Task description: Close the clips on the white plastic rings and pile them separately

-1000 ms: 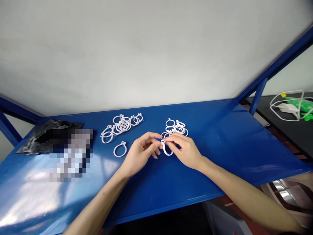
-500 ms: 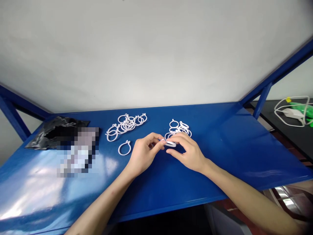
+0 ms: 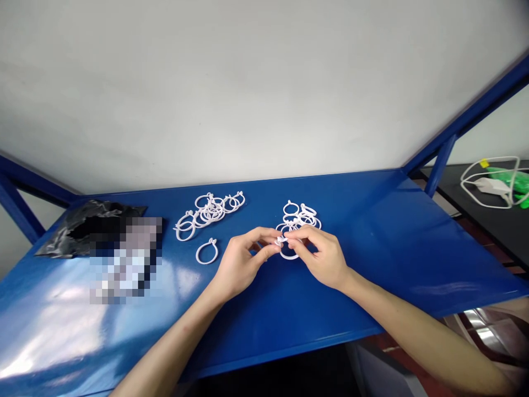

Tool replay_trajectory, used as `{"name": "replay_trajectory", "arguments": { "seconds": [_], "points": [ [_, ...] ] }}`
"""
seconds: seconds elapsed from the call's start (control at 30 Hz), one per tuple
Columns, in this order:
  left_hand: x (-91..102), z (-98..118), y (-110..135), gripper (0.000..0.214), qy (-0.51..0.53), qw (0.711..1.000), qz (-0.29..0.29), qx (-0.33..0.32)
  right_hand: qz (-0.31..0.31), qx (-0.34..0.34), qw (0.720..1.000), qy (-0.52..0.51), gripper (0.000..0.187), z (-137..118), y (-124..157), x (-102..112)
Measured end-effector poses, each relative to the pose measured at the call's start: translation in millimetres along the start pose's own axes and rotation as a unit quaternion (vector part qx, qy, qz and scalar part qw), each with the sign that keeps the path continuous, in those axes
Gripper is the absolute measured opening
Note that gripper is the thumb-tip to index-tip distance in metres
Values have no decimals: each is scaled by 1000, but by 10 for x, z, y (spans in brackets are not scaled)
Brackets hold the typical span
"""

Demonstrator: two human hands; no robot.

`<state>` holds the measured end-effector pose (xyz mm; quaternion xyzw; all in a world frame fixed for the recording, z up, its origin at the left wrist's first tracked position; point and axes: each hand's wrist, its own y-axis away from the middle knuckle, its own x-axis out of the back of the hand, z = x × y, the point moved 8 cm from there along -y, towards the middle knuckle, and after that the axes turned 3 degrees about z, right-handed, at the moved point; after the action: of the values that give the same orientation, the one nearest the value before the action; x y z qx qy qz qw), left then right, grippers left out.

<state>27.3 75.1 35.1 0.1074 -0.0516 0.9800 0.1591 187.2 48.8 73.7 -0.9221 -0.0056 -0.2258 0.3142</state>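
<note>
My left hand (image 3: 241,261) and my right hand (image 3: 323,258) meet over the middle of the blue shelf (image 3: 372,248). Both pinch the top of one white plastic ring (image 3: 288,253), which hangs between the fingertips. Just behind the hands lies a small pile of white rings (image 3: 298,215). A larger pile of white rings (image 3: 209,212) sits to the left, and a single ring (image 3: 206,252) lies alone in front of it.
A black plastic bag (image 3: 88,229) lies at the shelf's left end, beside a blurred patch. Blue frame bars rise at both ends. On a dark table at the far right rest a white cable (image 3: 490,184) and something green (image 3: 514,182).
The ring lay flat between my fingertips half a second ago; now it hangs upright, with both hands a little lower and pinching its top.
</note>
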Motion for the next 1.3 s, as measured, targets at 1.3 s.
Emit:
{"name": "replay_trajectory", "arguments": {
  "seconds": [1.3],
  "points": [
    [652, 195, -2, 33, -559, 820, 114, 39, 37, 43, 988, 141, 10, 150, -114, 110]
  ]
}}
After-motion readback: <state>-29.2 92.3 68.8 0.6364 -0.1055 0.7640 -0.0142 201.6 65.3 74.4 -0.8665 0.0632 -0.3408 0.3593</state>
